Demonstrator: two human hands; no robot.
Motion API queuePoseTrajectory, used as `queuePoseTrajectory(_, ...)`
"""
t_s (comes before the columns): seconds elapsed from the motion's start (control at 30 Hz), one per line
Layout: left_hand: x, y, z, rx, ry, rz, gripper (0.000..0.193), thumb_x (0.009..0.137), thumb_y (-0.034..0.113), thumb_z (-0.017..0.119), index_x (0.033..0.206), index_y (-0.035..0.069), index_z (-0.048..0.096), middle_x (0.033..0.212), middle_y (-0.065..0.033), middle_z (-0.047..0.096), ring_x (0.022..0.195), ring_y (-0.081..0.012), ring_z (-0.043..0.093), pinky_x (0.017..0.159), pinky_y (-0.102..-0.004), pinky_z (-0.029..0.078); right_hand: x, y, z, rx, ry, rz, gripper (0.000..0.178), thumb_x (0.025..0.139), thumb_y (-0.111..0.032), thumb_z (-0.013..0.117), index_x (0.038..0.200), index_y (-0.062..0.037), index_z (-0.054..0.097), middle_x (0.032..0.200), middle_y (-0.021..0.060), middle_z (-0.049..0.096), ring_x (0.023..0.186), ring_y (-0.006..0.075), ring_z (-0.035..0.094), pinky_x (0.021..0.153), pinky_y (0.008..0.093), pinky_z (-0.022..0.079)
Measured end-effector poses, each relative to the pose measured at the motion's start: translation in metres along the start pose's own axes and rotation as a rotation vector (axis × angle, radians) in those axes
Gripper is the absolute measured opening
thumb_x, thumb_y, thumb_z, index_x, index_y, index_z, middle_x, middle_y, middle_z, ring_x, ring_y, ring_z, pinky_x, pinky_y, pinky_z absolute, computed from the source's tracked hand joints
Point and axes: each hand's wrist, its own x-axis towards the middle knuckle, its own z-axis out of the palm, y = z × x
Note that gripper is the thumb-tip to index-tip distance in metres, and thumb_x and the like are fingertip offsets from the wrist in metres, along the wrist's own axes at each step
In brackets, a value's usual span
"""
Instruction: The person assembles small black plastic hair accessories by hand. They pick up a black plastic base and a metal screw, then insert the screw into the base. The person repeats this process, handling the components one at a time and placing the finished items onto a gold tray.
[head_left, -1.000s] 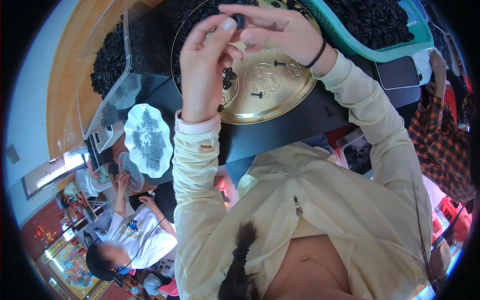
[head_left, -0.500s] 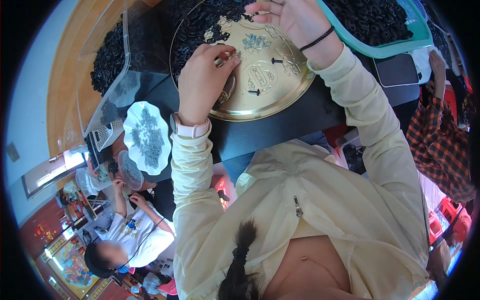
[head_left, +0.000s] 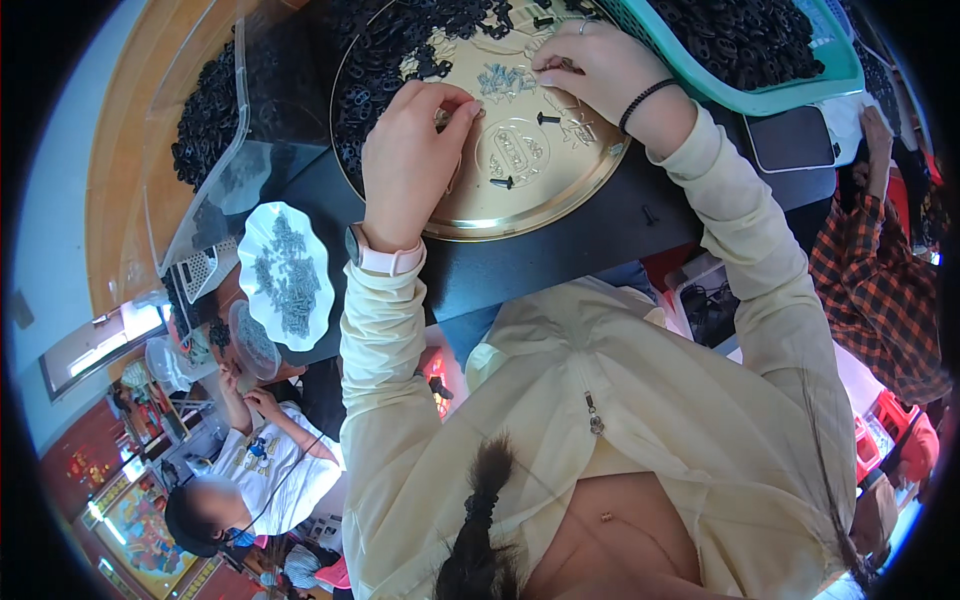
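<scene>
No text is clearly readable. Gold tray [head_left: 500,222] has a round medallion [head_left: 513,150] with raised, character-like marks, just right of the left hand [head_left: 415,150], below the right hand [head_left: 598,72]; too small to read. Co-worker's white shirt [head_left: 305,485], well below the left hand, carries lettering [head_left: 243,456], illegible. Red wall [head_left: 75,440] beyond: gold marks [head_left: 90,463], too blurred.

One gold tray [head_left: 555,195], one teal basket [head_left: 765,104], one white dish [head_left: 322,285].
</scene>
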Motion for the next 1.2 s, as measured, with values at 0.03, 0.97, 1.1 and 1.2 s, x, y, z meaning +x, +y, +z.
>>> queuePoseTrajectory(0.03, 0.001, 0.0, 0.0, -0.002, 0.009, 0.012, 0.014, 0.082, 0.022, 0.063, 0.085, 0.01, 0.068, 0.086, -0.007, 0.062, 0.072, -0.0288, 0.062, 0.063, -0.0356, 0.049, 0.001, -0.001, 0.0, -0.024, 0.013, -0.015, 0.013, 0.081, -0.018, 0.063, 0.089, -0.0078, 0.066, 0.086, 0.0075, 0.059, 0.081, 0.0249, 0.059, 0.075, 0.0329, 0.048)
queuePoseTrajectory(0.97, 0.0, 0.007, 0.006, -0.5, 0.171, -0.122, 0.015, 0.082, 0.012, 0.066, 0.095, 0.005, 0.069, 0.083, -0.0085, 0.067, 0.064, -0.0115, 0.061, 0.059, -0.0238, 0.048, 0.035, -0.018, 0.001, 0.601, -0.196, 0.234, 0.019, 0.089, -0.023, 0.06, 0.096, -0.0063, 0.064, 0.08, -0.0003, 0.06, 0.067, 0.0098, 0.057, 0.059, 0.0235, 0.046)
queuePoseTrajectory(1.1, -0.001, 0.006, 0.002, -0.45, 0.166, -0.171, 0.014, 0.081, 0.014, 0.067, 0.091, 0.005, 0.069, 0.082, -0.0069, 0.066, 0.062, -0.0116, 0.059, 0.059, -0.0243, 0.047, 0.047, -0.001, 0.006, -0.033, 0.071, 0.019, 0.015, 0.084, -0.017, 0.061, 0.094, -0.0083, 0.066, 0.089, 0.0036, 0.061, 0.081, 0.0204, 0.06, 0.073, 0.0312, 0.048)
queuePoseTrajectory(1.2, 0.002, 0.008, 0.001, -0.446, 0.169, -0.144, 0.014, 0.081, 0.015, 0.067, 0.091, 0.005, 0.069, 0.081, -0.0055, 0.065, 0.06, -0.0111, 0.056, 0.057, -0.0239, 0.045, 0.05, 0.004, 0.017, -0.261, 0.091, -0.037, 0.016, 0.081, -0.016, 0.061, 0.094, -0.0106, 0.067, 0.093, 0.0045, 0.06, 0.092, 0.024, 0.058, 0.084, 0.0333, 0.046)
